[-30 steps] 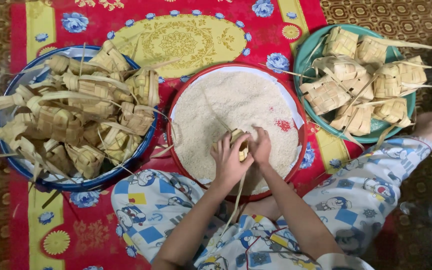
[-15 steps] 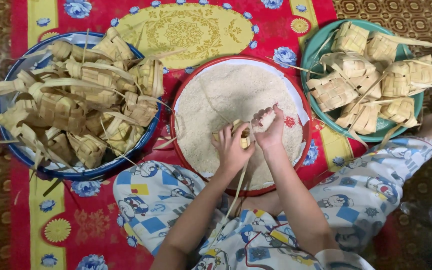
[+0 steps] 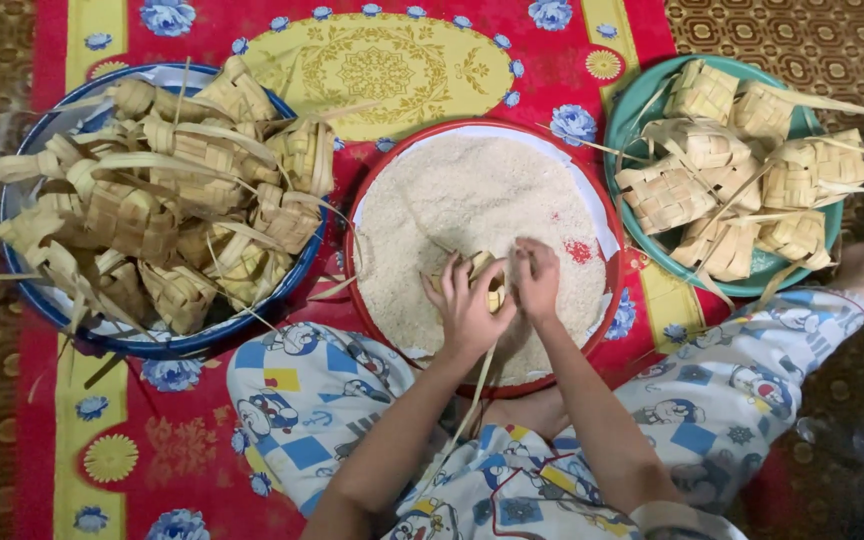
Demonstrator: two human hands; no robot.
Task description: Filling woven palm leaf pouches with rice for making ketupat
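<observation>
Woven palm-leaf pouch (image 3: pixel 482 275) sits grasped in my left hand (image 3: pixel 467 310) over the rice tray (image 3: pixel 607 225), right fingers (image 3: pixel 535 275) pinching rice; many pouches in the blue basin (image 3: pixel 12 270) seem unfilled.

Blue basin (image 3: pixel 27 290) of empty pouches (image 3: pixel 167 215), green basin (image 3: pixel 632 110), red mat (image 3: pixel 182 420)

We wear loose pyjamas (image 3: pixel 352 400) in white and pale blue, printed with cartoon cats and blocks of blue, yellow and red; below our hands (image 3: pixel 502 295), forearms are bare.
</observation>
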